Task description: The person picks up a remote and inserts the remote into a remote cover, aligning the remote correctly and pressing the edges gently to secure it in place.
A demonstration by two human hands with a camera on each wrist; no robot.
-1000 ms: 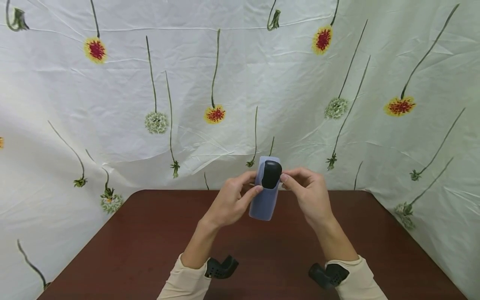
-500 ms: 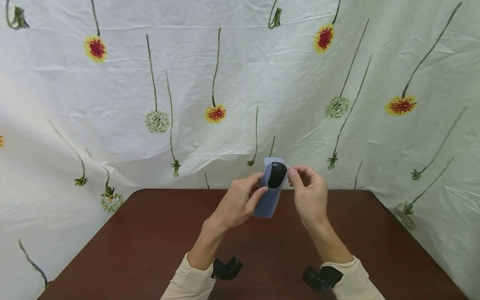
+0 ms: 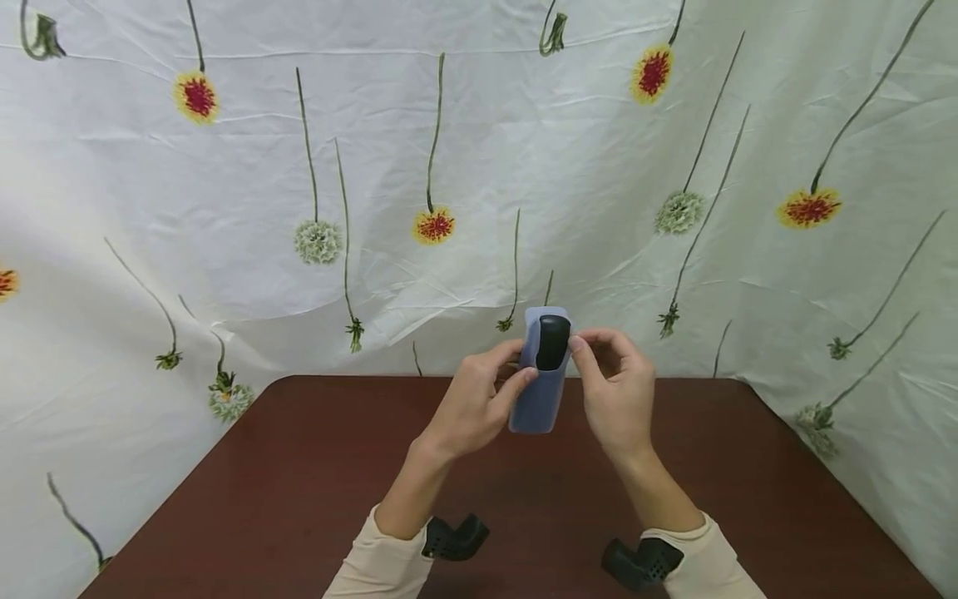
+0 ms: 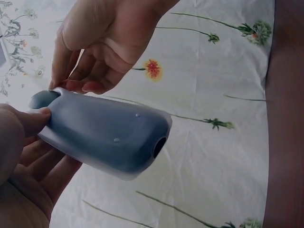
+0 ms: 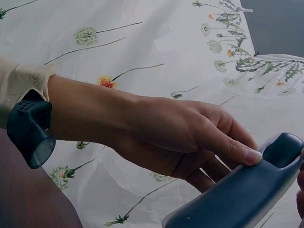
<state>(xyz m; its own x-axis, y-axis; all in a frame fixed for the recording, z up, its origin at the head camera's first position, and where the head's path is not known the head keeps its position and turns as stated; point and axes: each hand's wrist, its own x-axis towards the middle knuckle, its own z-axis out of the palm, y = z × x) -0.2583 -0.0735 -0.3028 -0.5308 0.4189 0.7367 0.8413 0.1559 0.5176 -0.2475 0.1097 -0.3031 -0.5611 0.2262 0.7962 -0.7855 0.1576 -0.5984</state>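
Observation:
A translucent bluish soft cover (image 3: 537,403) is held up above the table in the head view. Inside it sits a long dark object that looks like a remote control (image 3: 554,342); its smooth black end shows through an opening near the top. My left hand (image 3: 473,405) grips the cover's left side, thumb on the front and fingers behind. At the upper right edge, my right hand (image 3: 619,391) pinches the cover's rim between thumb and index finger. In the left wrist view, the cover's lower end (image 4: 137,137) has a small dark hole and tiny bumps.
A dark reddish-brown table (image 3: 337,499) lies beneath the hands. White cloth with printed flowers (image 3: 374,166) hangs behind and to both sides. Black wrist cameras are strapped over the left sleeve (image 3: 389,549) and the right sleeve (image 3: 696,557).
The right hand drew the cover's rim out to the right, then came back closer to the black end. The cover has shifted slightly right and stands more upright; the left hand keeps its grip.

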